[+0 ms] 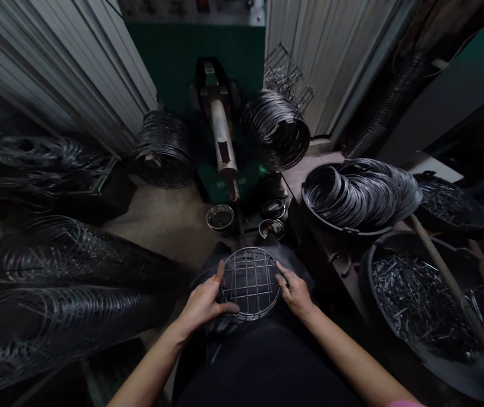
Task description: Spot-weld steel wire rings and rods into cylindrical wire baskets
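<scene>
A round wire grille (250, 282), a ring with a grid of crossing wires, lies flat on my dark lap. My left hand (205, 303) grips its left rim, thumb across the lower edge and fingers curled along the side. On the opposite rim my right hand (295, 291) is closed, fingertips over the ring. Just beyond the grille stands a green welding machine (220, 141) with a metal arm pointing toward me.
Stacks of wire rings fill a black tub (352, 198) at right. Nearer right, another tub (419, 305) holds short wire pieces, with a wooden stick across it. Long bundles of wire rings (68, 294) lie at left. Coils (275, 130) flank the machine; small round tins (221, 217) sit below it.
</scene>
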Demonstrator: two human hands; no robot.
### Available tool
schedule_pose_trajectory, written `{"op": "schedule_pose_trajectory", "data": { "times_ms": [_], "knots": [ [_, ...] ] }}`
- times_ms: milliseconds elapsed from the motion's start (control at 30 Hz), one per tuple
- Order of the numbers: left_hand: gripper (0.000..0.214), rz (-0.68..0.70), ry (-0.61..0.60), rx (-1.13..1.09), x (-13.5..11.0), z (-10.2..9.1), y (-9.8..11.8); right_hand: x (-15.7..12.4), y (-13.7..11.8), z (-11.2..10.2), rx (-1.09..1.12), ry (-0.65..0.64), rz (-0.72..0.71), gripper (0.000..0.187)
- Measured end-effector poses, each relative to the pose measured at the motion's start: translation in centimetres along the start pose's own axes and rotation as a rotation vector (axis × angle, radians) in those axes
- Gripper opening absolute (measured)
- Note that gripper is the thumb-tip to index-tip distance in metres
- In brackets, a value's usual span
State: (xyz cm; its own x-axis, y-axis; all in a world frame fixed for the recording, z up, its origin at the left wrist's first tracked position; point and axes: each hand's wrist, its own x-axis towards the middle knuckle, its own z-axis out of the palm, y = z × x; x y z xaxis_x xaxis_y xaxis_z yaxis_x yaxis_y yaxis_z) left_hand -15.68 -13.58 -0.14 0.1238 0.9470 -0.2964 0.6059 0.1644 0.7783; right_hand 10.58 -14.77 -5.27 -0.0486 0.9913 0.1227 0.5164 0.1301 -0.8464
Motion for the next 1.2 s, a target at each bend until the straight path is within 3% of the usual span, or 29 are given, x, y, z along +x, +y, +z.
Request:
{"op": "schedule_pose_trajectory", "data": {
  "times_ms": [133, 367, 533, 700, 900, 1200],
  "knots": [
    [0.092, -0.008, -0.005, -0.07, 0.0, 0.0, 0.2, 0.4, -0.1, -0.6, -0.002, -0.044, -0.018, 0.037],
    [0.102, -0.009, -0.055, -0.109, 0.1, 0.0, -0.4, 1.8, -1.1, -0.5, 0.047, 0.088, 0.149, 0.027],
    [0.085, -0.1, -0.114, -0.487, 0.0, -0.1, -0.8, 2.2, -1.3, -0.2, 0.103, 0.067, 0.179, 0.031],
    [0.079, -0.148, -0.007, -0.66, 0.3, 0.8, -0.3, 1.9, -1.2, 0.3, 0.207, 0.055, 0.227, 0.03],
    [0.065, -0.148, 0.064, -0.575, 0.6, 1.5, -0.3, 1.5, -0.8, 0.7, 0.262, 0.062, 0.252, 0.029],
    [0.071, -0.141, 0.053, -0.462, 0.7, 1.6, -0.5, 1.3, -0.5, 0.9, 0.275, 0.056, 0.245, 0.029]
  ]
}}
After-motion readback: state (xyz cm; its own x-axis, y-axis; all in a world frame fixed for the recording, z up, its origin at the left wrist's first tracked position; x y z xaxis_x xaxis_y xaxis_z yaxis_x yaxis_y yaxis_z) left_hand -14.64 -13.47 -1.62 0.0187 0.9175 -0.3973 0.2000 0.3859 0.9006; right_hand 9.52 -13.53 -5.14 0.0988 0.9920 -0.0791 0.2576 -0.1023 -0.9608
